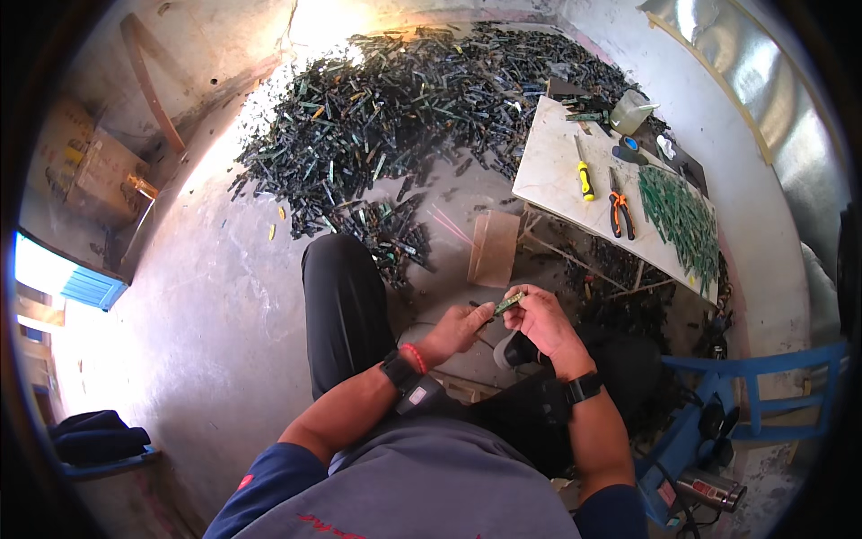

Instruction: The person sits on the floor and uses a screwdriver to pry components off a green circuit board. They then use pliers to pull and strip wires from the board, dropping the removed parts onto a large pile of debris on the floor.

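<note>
A narrow green circuit board strip is held between my two hands, above my lap. My left hand is closed round its left end, where a dark part shows by the thumb. The fingers of my right hand pinch the other end, tilted slightly upward. Whether the dark part belongs to the strip is too small to tell. Beyond my hands, a brown piece of cardboard lies on the floor.
A large heap of dark strips covers the far floor. At right, a white table bears a yellow screwdriver, orange-handled pliers, green board strips and a plastic container. A blue chair stands near my right elbow.
</note>
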The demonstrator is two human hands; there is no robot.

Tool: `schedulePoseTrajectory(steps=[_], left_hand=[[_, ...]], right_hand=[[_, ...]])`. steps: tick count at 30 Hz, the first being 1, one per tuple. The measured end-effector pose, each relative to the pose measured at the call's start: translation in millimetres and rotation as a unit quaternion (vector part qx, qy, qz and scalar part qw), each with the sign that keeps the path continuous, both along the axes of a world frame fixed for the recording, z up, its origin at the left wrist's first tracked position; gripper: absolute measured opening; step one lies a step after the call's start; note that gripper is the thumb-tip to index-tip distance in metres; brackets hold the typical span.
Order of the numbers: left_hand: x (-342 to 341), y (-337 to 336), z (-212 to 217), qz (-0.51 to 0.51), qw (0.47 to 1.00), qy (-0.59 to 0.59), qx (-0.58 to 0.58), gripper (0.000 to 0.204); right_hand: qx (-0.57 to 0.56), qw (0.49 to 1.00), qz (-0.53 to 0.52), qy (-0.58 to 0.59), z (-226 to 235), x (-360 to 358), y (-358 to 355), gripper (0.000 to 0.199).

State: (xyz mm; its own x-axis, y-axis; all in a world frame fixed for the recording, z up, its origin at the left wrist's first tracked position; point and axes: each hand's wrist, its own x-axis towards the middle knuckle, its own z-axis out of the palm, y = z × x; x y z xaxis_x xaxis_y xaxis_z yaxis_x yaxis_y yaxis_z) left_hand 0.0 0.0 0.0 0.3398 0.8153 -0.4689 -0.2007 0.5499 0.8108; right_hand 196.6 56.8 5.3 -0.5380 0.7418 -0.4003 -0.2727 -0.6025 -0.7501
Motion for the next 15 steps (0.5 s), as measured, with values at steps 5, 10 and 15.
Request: schedulePoseTrajectory(steps=[5,10,15], left_hand=[[0,1,0,0.005,0.997,-0.064,-0.036,0.043],[-2,0,-7,0.001,0.992,-0.103,-0.074,0.043],[-4,1,-11,-0.002,0.977,-0.179,-0.113,0.046]], right_hand=[[0.026,0.999,-0.039,0.020,-2,-7,-6,0.017],[-0.014,0.996,-0.082,0.037,-2,-13,-14,0.016],[-0.017,0.993,-0.105,0.047,-7,-18,-16,0.015]])
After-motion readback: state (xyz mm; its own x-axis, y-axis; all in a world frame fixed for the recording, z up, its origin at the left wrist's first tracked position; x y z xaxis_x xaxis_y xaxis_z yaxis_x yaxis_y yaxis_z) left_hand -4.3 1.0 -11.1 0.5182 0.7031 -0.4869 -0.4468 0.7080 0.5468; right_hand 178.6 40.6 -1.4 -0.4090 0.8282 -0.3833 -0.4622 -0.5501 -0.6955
